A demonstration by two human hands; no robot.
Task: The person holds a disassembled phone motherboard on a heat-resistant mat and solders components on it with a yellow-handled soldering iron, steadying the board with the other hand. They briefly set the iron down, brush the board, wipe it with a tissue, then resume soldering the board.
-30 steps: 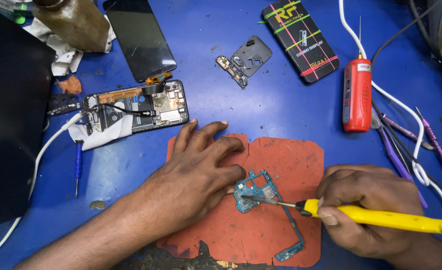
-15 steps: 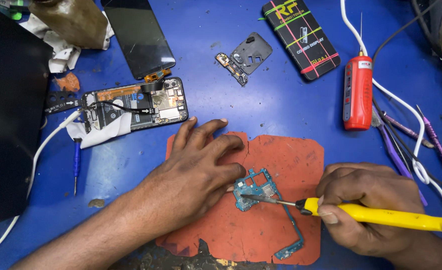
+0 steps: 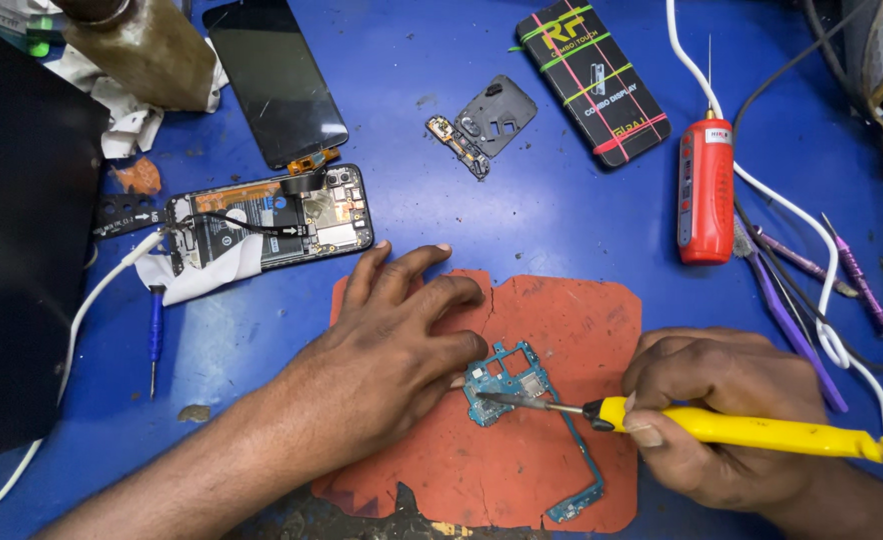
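From the head camera we look down on a blue bench (image 3: pixel 522 215) with an orange-red work mat (image 3: pixel 522 460) lying toward six o'clock. On the mat sits a small teal circuit board (image 3: pixel 507 380), its squarish body at the mat's middle and a thin flex tail running down toward five o'clock, so its long axis goes roughly from eleven to five.

Our left hand (image 3: pixel 392 350) lies palm down on the mat, fingers spread and pointing toward one o'clock; it is open and grips nothing, though the thumb side touches the board's left edge.

Our right hand (image 3: pixel 722 410) is closed around a yellow-handled soldering iron (image 3: pixel 752 432). The iron lies almost level, handle out toward three o'clock and its dark tip pointing to nine o'clock, resting on the board's lower face.

At ten o'clock from the board we see an opened phone body (image 3: pixel 272 225) with its innards exposed, and above it a detached black screen (image 3: pixel 274 80). A small blue screwdriver (image 3: pixel 156 335) lies at nine o'clock, pointing down. Toward one o'clock stands a red pen-like tool (image 3: pixel 706 190) with a needle tip pointing to twelve, beside a white cable (image 3: pixel 822 280). A black striped box (image 3: pixel 592 75) lies at twelve, and purple tweezers (image 3: pixel 792 320) at two o'clock.
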